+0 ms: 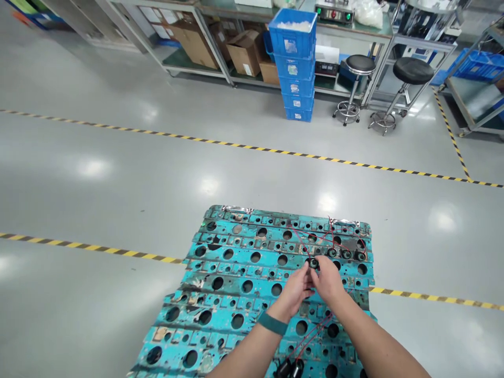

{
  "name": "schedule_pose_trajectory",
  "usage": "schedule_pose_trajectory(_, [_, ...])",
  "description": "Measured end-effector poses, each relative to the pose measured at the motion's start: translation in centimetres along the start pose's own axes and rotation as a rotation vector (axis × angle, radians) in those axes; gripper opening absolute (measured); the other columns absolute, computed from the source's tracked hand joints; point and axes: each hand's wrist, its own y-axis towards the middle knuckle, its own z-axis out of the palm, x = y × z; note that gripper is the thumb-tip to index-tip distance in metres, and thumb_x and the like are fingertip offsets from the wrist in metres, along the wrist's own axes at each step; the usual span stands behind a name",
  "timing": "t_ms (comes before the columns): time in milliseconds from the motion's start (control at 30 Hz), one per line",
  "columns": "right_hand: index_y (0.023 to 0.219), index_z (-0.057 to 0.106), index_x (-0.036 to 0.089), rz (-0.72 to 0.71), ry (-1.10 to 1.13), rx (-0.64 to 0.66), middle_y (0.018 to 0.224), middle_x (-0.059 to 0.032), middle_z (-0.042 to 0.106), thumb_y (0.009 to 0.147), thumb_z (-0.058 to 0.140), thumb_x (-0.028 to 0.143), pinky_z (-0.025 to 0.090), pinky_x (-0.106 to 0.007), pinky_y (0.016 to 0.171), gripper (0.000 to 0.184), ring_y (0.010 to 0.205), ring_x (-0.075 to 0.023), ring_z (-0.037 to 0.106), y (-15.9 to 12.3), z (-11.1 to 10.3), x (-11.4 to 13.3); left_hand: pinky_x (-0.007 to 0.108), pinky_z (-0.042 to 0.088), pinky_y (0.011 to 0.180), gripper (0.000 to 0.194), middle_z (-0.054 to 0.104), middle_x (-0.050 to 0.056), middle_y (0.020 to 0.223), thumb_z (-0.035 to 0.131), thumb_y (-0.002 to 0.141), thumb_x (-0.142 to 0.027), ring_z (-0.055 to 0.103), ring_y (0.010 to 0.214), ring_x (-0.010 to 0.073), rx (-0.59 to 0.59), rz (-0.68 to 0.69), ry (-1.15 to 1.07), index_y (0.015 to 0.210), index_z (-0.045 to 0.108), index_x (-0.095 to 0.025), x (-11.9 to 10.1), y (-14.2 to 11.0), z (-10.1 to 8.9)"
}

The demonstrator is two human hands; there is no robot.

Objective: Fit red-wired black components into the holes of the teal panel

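Both my hands meet over a worn turquoise board dotted with round holes. Between the fingertips is a small round black part with a greenish face, and a red wire runs from it. My left hand, with a dark green band on its wrist, closes on the part's near left side. From the right, my right hand grips the same part. Similar round parts sit in a row to the right, with thin red wires. Black cylindrical parts with red wires lie at the bottom edge, partly cut off.
Grey floor with yellow-black tape lines surrounds the board. Farther back stand a stack of blue crates, two black-topped stools and a workbench with cardboard boxes beneath. A metal cart is at the right.
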Motion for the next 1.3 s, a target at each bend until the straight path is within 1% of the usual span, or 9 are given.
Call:
schedule_pose_trajectory(133, [0.131, 0.059, 0.007, 0.074, -0.050, -0.076, 0.125, -0.0170, 0.065, 0.095, 0.048, 0.024, 0.051, -0.042, 0.101, 0.042, 0.114, -0.0269, 0.063, 0.4, 1.6, -1.4, 0.043, 0.029, 0.119, 0.053, 0.050, 0.020, 0.142, 0.068, 0.087, -0.028, 0.043, 0.137, 0.0303, -0.310, 0.716, 0.491, 0.135, 0.051, -0.014, -3.2, 1.5, -2.5])
schedule_pose_trajectory(233, [0.130, 0.059, 0.007, 0.090, -0.100, -0.078, 0.125, -0.0170, 0.064, 0.098, 0.044, 0.024, 0.051, -0.041, 0.100, 0.040, 0.114, -0.0275, 0.062, 0.9, 2.2, -1.5, 0.047, 0.013, 0.125, 0.063, 0.026, 0.017, 0.163, 0.061, 0.089, -0.023, 0.020, 0.153, 0.0329, -0.224, 1.200, 0.970, 0.149, 0.045, -0.016, -7.2, 3.4, -3.2])
schedule_pose_trajectory(300, [0.124, 0.061, 0.006, 0.157, -0.155, -0.075, 0.119, -0.0179, 0.065, 0.098, 0.047, 0.026, 0.052, -0.041, 0.093, 0.036, 0.107, -0.0295, 0.064, 1.5, 2.4, -1.3, 0.050, 0.011, 0.124, 0.055, 0.032, 0.015, 0.161, 0.057, 0.089, -0.016, 0.020, 0.152, 0.0345, -0.048, 1.170, 1.135, 0.143, 0.054, -0.020, -9.6, 5.0, -3.2])
schedule_pose_trajectory(400, [0.116, 0.062, 0.008, 0.253, -0.234, -0.068, 0.107, -0.0177, 0.067, 0.096, 0.053, 0.030, 0.052, -0.042, 0.082, 0.032, 0.096, -0.0321, 0.065, 2.2, 2.5, -0.7, 0.053, 0.022, 0.118, 0.027, 0.065, 0.019, 0.112, 0.053, 0.086, -0.008, 0.051, 0.126, 0.0360, 0.069, 1.063, 1.182, 0.105, 0.071, -0.017, -11.7, 7.0, -3.1])
schedule_pose_trajectory(500, [0.116, 0.062, 0.009, 0.279, -0.263, -0.084, 0.104, -0.0174, 0.067, 0.097, 0.052, 0.029, 0.051, -0.041, 0.077, 0.030, 0.092, -0.0321, 0.066, 2.6, 2.6, -0.4, 0.048, 0.036, 0.105, 0.021, 0.057, 0.013, 0.080, 0.050, 0.081, -0.002, 0.056, 0.092, 0.0289, 0.084, 1.037, 1.206, 0.080, 0.066, -0.017, -12.5, 7.7, -3.4])
schedule_pose_trajectory(800, [0.123, 0.060, 0.017, 0.303, -0.365, 0.097, 0.123, -0.0113, 0.066, 0.090, 0.039, 0.009, 0.049, -0.037, 0.069, 0.040, 0.092, -0.0288, 0.069, 3.3, 0.5, 1.4, 0.051, 0.033, 0.099, 0.027, 0.055, 0.019, 0.102, 0.043, 0.093, -0.013, 0.045, 0.106, 0.0339, 0.060, 1.041, 1.579, 0.093, 0.070, -0.016, -14.1, 7.1, -6.0])
schedule_pose_trajectory(967, [0.140, 0.053, 0.014, 0.273, -0.339, 0.183, 0.144, -0.0128, 0.055, 0.090, 0.037, 0.007, 0.054, -0.042, 0.090, 0.053, 0.116, -0.0315, 0.064, 3.7, 0.5, 1.8, 0.058, 0.035, 0.100, 0.054, 0.054, 0.029, 0.124, 0.040, 0.087, -0.006, 0.046, 0.117, 0.0407, 0.005, 1.004, 1.662, 0.138, 0.057, -0.002, -12.2, 7.4, -5.9])
schedule_pose_trajectory(1133, [0.139, 0.057, 0.010, 0.148, -0.173, -0.137, 0.139, -0.0146, 0.059, 0.098, 0.043, 0.026, 0.051, -0.040, 0.101, 0.046, 0.126, -0.0276, 0.059, 0.8, 0.5, -0.5, 0.054, 0.028, 0.115, 0.062, 0.042, 0.026, 0.150, 0.049, 0.089, -0.018, 0.038, 0.137, 0.0396, 0.070, 1.081, 1.637, 0.149, 0.047, -0.002, -11.6, 6.4, -4.3])
schedule_pose_trajectory(1300, [0.132, 0.061, 0.006, 0.384, -0.168, -0.248, 0.107, -0.0154, 0.069, 0.100, 0.045, 0.045, 0.052, -0.039, 0.087, 0.054, 0.097, -0.0269, 0.066, -0.4, -1.6, -1.6, 0.055, 0.030, 0.116, 0.051, 0.041, 0.017, 0.156, 0.042, 0.096, -0.022, 0.038, 0.141, 0.0370, 0.264, 1.208, 1.485, 0.143, 0.058, -0.016, -12.0, 6.6, 0.2])
